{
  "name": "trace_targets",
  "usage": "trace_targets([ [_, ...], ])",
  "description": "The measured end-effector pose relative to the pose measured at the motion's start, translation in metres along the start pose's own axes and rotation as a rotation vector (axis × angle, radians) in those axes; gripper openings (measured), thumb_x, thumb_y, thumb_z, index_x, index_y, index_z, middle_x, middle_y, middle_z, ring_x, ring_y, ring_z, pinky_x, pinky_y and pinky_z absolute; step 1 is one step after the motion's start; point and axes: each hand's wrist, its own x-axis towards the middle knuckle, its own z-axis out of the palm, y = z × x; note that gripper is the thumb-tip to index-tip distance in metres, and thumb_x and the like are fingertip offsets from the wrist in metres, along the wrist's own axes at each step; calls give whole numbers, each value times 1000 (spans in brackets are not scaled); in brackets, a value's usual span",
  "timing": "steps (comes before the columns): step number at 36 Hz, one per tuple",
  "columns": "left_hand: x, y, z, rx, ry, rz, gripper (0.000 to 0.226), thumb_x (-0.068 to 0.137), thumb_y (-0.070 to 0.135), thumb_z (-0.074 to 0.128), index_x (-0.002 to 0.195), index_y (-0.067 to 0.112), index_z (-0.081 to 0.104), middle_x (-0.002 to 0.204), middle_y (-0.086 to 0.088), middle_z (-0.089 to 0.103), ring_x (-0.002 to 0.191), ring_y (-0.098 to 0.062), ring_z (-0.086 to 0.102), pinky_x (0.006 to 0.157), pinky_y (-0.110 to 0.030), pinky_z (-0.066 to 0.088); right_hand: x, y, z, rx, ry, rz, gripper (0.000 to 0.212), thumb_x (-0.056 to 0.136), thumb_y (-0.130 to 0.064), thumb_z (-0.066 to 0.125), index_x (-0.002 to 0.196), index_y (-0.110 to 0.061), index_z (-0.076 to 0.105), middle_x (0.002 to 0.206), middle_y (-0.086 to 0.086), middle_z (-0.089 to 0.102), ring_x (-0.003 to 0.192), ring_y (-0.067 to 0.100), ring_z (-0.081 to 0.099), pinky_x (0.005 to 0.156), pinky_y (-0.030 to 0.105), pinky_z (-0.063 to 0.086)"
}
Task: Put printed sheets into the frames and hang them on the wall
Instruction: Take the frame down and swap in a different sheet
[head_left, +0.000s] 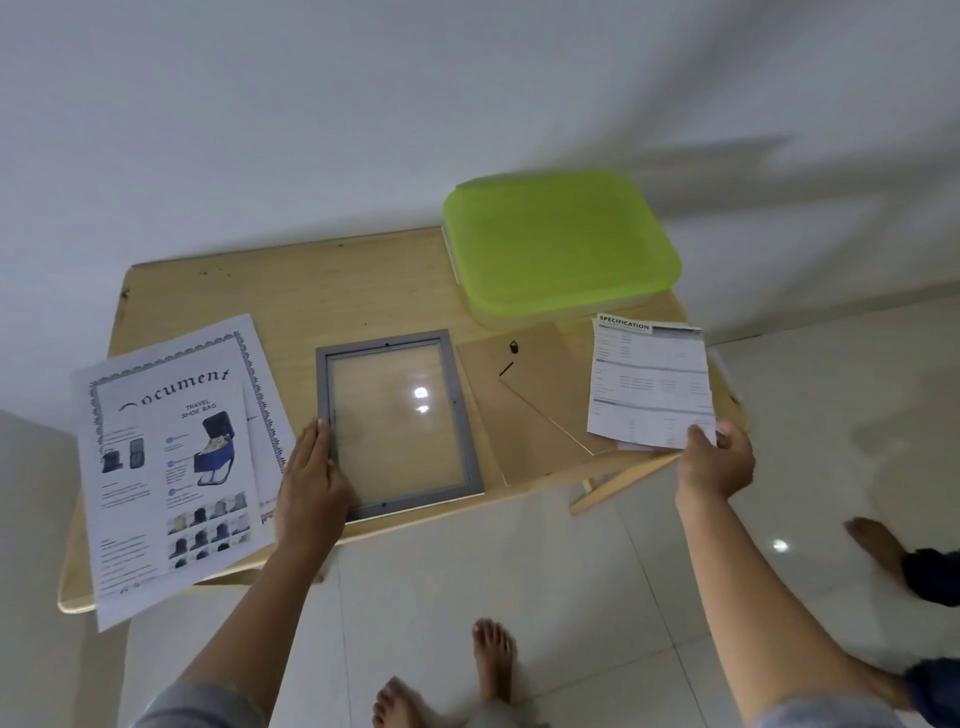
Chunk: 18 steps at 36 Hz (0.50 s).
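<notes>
A grey picture frame (397, 421) with its glass lies face down in the middle of the wooden table (291, 291). My left hand (311, 475) rests flat on the frame's left edge, fingers straight. My right hand (716, 457) pinches the lower corner of a printed specification sheet (649, 379), held just above the table's right side. The brown backing board (524, 410) with its black hanger clip lies right of the frame. A stack of printed sheets (176, 457), topped by a travel shoe bag leaflet, lies at the left and overhangs the front edge.
A plastic box with a green lid (561, 244) stands at the table's back right against the white wall. Below the table is a tiled floor with my bare feet (488, 670). Another person's foot (878, 551) shows at the right.
</notes>
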Motion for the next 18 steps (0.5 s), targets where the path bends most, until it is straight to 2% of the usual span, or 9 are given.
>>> trace_targets([
  [2,0,0,1,-5,10,-1,49,96,7,35,144,11,27,153,-4,24,142,-15,18,114,-30,12,5,1,1,-1,23,-4,27,82,-2,59,109,-3,58,112,14,63,90,19,58,79,24,46],
  [7,0,0,3,-1,19,4,49,95,6,35,144,10,27,153,-5,25,142,-16,18,115,-31,13,15,8,-1,-156,-26,-63,30,80,-2,59,111,0,58,115,16,60,101,31,60,80,26,46],
  [12,-1,3,1,-14,31,12,49,95,4,36,143,7,28,152,-9,26,141,-21,21,115,-35,16,15,6,-2,-370,-134,-148,38,82,-2,60,119,3,56,127,23,45,112,37,49,95,37,41],
  [18,0,5,-6,20,-3,15,50,94,4,37,143,6,29,151,-10,27,139,-23,23,114,-40,20,13,1,-1,-546,-212,-223,33,83,-1,57,116,6,57,129,24,44,120,39,39,95,40,40],
])
